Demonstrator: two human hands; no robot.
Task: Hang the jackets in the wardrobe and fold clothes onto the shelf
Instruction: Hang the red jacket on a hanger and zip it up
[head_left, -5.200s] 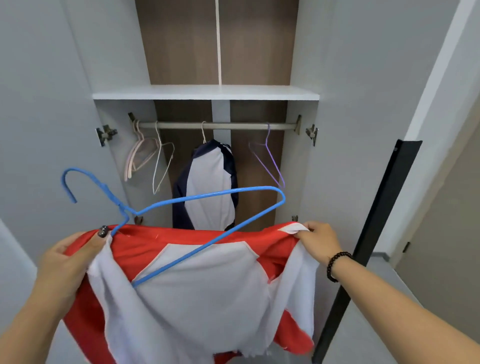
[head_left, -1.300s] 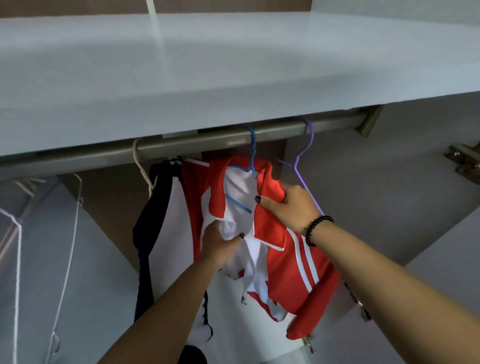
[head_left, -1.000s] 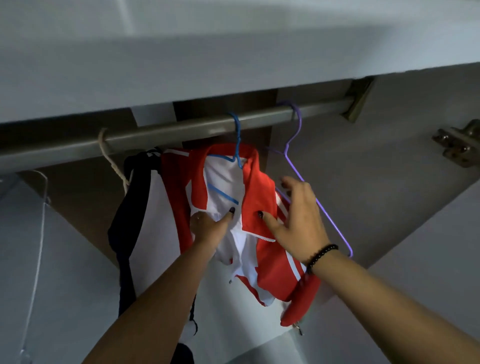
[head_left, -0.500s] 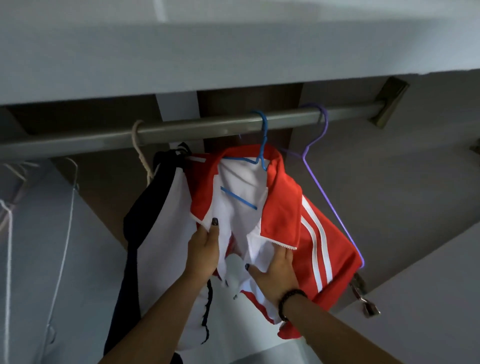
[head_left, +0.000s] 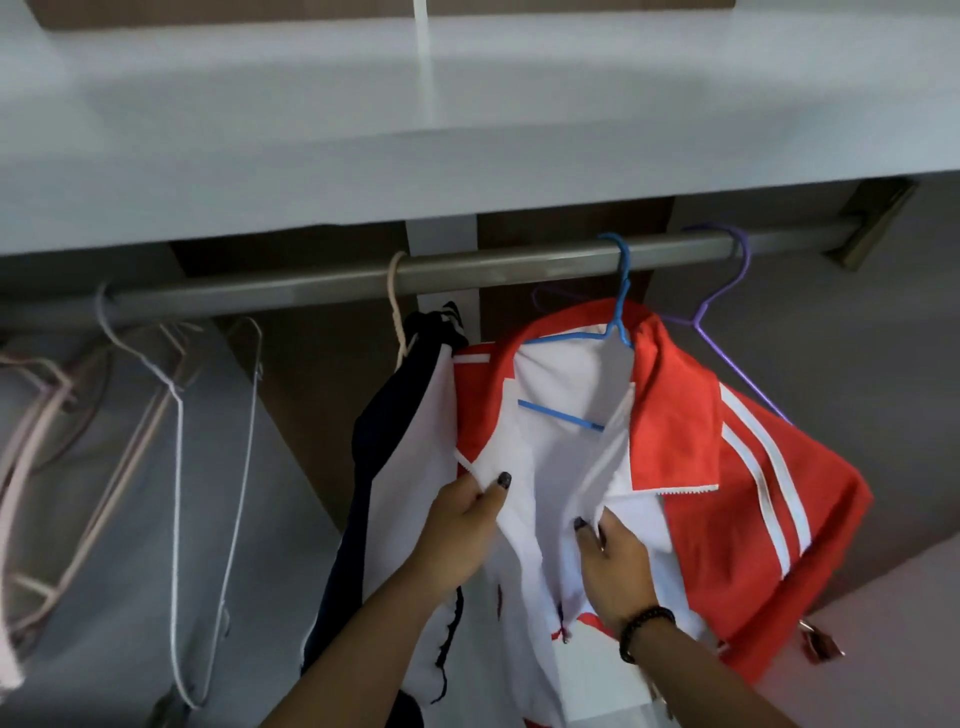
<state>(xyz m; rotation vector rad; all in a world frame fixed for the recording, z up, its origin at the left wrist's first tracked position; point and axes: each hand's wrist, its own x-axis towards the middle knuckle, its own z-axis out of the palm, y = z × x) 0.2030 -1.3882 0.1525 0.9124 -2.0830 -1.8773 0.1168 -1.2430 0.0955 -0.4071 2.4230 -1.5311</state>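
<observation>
at the open front of the red and white jacket (head_left: 691, 467), the left hand (head_left: 460, 525) pinches the edge of the left panel between thumb and fingers, and the right hand (head_left: 613, 566) has its fingers curled into the white lining of the other panel, so each grip has closed on cloth. the jacket hangs on a blue hanger (head_left: 615, 332) hooked over the rail (head_left: 467, 270) of the wardrobe, just under the shelf (head_left: 363, 130), between a navy and white jacket (head_left: 395, 441) on its left and a bare purple hanger (head_left: 727, 322) on its right. more bare hangers (head_left: 176, 415) hang further left. the cloth looks light, soft and limp, likely a little slippery on thin wire, so it is best taken by the front edges or collar and tugged evenly. compared with half a second ago, both hands sit a touch lower and further apart on the front, spreading it wider; five seconds ago the jacket was off the rail, spread between the hands.
</observation>
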